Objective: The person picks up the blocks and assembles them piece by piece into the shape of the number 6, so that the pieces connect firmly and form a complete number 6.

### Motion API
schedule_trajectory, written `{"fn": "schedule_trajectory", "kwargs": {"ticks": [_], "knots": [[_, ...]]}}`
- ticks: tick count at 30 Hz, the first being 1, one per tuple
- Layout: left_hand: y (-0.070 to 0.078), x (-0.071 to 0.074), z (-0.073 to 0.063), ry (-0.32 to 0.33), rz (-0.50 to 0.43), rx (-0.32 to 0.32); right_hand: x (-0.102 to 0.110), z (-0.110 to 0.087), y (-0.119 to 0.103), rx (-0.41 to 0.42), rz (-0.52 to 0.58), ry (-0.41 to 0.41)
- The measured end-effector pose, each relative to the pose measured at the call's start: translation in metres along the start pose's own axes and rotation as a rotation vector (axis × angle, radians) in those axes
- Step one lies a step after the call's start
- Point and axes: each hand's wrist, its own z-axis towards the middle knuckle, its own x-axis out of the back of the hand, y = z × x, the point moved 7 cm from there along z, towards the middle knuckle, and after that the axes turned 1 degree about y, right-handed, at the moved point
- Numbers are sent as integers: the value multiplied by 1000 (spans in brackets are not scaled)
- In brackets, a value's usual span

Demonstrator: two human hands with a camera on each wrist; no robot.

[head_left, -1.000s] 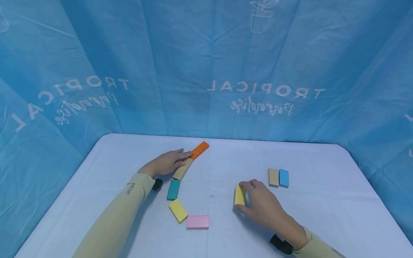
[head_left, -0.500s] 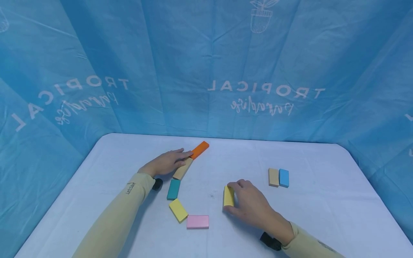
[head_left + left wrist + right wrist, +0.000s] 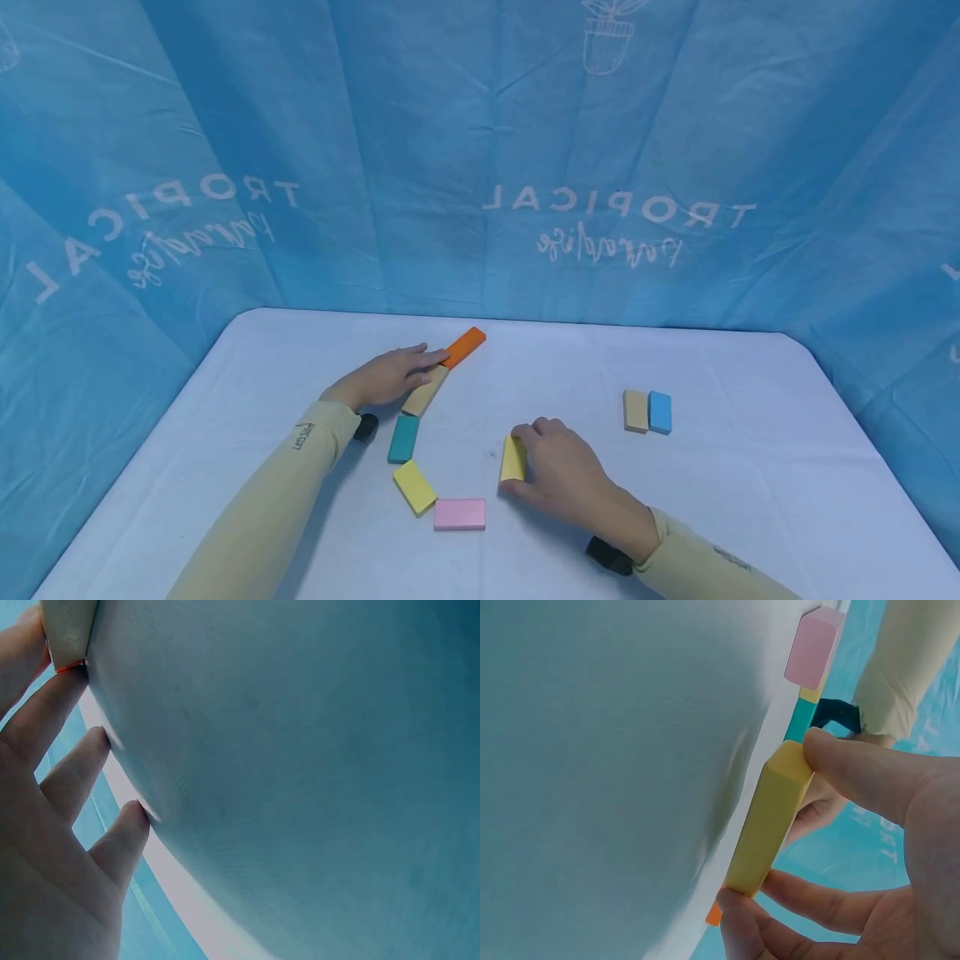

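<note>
In the head view my right hand (image 3: 566, 473) pinches a yellow block (image 3: 513, 458) by its two ends, right of the pink block (image 3: 460, 514). The right wrist view shows that yellow block (image 3: 769, 817) between thumb and fingertips. My left hand (image 3: 386, 377) rests with extended fingers at the tan block (image 3: 426, 392) and the orange block (image 3: 465, 347), its index finger where they meet. A teal block (image 3: 403, 439) and another yellow block (image 3: 414, 487) continue the curved row down to the pink one. In the left wrist view, the tan block (image 3: 69, 630) is partly cut off.
A second tan block (image 3: 635, 412) and a blue block (image 3: 660, 413) stand side by side at the right. The white-covered table (image 3: 750, 500) ends at a blue printed curtain (image 3: 480, 167) behind it.
My right hand has moved left with the yellow block, closer to the pink block. My left hand and the blocks in the row have stayed in place.
</note>
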Motion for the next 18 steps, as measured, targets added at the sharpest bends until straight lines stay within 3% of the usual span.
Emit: {"fn": "schedule_trajectory", "kwargs": {"ticks": [18], "knots": [[-1, 0, 1, 9, 6, -8, -8, 6, -12, 40, -52, -48]]}}
